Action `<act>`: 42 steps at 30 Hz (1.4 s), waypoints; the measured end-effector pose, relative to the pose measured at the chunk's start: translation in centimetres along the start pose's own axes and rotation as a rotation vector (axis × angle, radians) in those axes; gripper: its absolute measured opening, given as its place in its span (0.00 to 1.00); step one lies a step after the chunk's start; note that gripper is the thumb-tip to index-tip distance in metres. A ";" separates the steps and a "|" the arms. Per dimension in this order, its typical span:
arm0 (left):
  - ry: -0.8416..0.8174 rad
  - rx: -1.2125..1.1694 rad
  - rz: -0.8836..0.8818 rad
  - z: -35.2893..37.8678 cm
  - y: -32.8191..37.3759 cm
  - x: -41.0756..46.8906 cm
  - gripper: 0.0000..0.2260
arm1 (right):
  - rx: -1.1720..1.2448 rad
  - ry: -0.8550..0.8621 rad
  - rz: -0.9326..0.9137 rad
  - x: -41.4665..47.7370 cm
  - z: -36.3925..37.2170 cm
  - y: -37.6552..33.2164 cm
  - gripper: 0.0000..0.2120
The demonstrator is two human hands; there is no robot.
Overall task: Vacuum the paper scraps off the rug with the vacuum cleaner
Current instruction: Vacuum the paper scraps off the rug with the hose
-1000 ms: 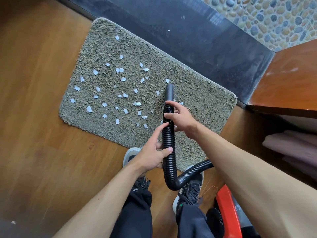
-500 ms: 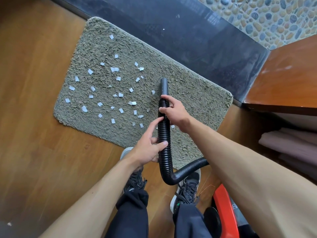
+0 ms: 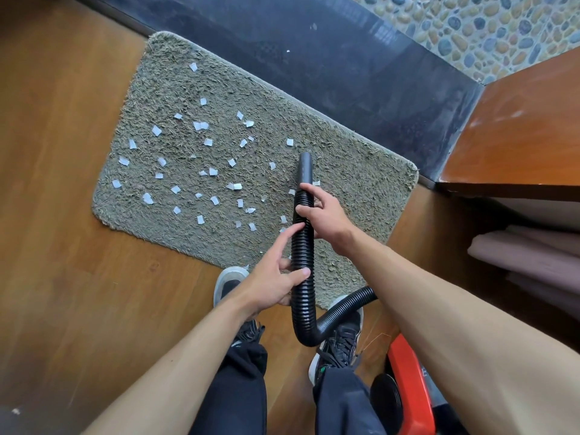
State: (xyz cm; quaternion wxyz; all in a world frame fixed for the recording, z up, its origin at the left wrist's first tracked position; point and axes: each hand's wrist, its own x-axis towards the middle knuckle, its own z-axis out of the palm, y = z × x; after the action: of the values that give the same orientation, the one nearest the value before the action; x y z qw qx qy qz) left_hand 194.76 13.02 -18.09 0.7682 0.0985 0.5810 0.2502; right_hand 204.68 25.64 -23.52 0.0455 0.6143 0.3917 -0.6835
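You are standing with both shoes [image 3: 340,340] at the near edge of the rug [image 3: 361,183], and the red vacuum [image 3: 408,387] is sitting just beside your right leg. The hose [image 3: 303,262] is bending up from there between your feet.

Your left hand [image 3: 273,282] is holding the hose low, with thumb and fingers curled loosely around the ribbed part, not closed tight. Your right hand [image 3: 326,218] is gripping it higher, fingers wrapped around it, just behind the smooth nozzle [image 3: 305,171]. The nozzle is pointing away from you and seems to be over the pile; I cannot tell if it is touching.

Most scraps [image 3: 204,142] are lying to the left of your hands and beyond them, spread wide. A few are close beside the nozzle, and some are partly hidden under your right hand.

What could go wrong, in my opinion: the long pile may be sucked into the nozzle and lift the light rug, if you are pressing down. The sharp bend near your feet may kink and weaken the suction. A fast sweep may blow scraps onto the floor [image 3: 62,246].

To the left of your hands there is open floor. To the right a cabinet [image 3: 518,136] is standing near, and beyond the rug a dark step [image 3: 345,58] is touching its far edge, so room there is small.
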 end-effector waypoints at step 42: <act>0.030 -0.012 -0.070 0.8 -2.8 -2.4 0.32 | -0.015 -0.013 0.038 -1.7 2.3 2.9 0.26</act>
State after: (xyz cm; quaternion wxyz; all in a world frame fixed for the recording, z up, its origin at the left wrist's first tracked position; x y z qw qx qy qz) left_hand 195.76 9.58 -17.06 0.7682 0.0696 0.5941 0.2283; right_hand 204.82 21.52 -23.54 0.0656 0.6170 0.3845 -0.6835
